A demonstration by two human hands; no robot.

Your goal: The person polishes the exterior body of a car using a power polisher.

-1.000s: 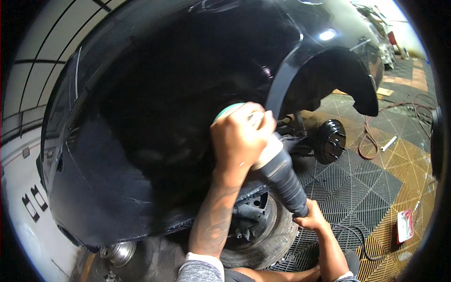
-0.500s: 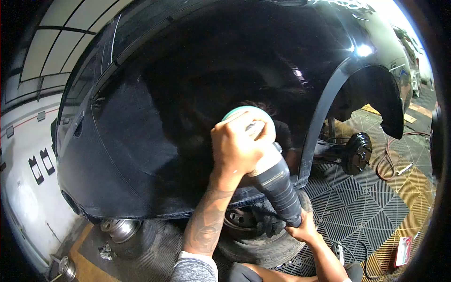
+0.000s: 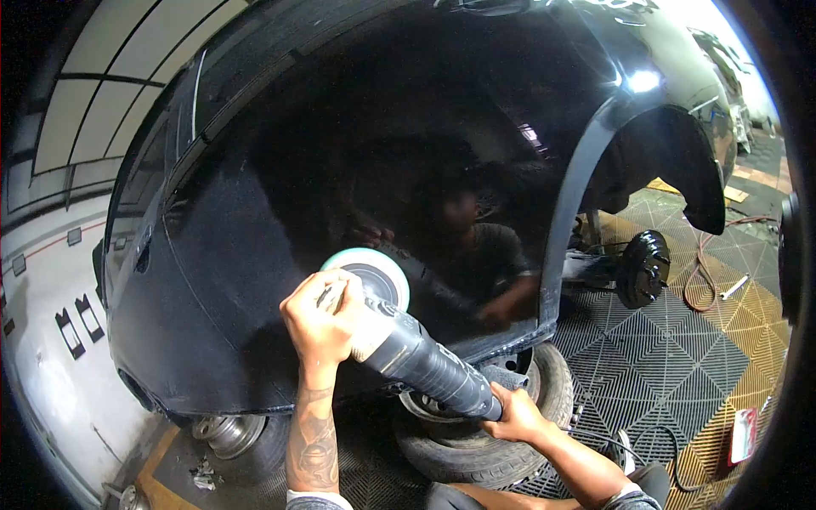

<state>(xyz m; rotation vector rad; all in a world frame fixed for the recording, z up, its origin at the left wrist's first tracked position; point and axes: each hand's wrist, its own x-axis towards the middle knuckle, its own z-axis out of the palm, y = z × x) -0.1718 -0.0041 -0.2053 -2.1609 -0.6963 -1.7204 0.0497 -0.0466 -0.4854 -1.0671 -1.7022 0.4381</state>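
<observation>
**Ribbed floor (image 3: 663, 357), white wall (image 3: 42, 289)**

The wall fills the left of the frame, below pale panes (image 3: 136, 55) in dark framing (image 3: 110, 80). Black and yellow tiles (image 3: 629, 340) pattern the floor at lower right; bright light (image 3: 693, 21) floods the upper right.

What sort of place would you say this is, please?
Probably a car repair workshop: a glossy black car body shows a bare, dark round wheel hub, a black rubber tyre lies below its edge, and a long black power tool with a round green-edged pad is in hand.
</observation>
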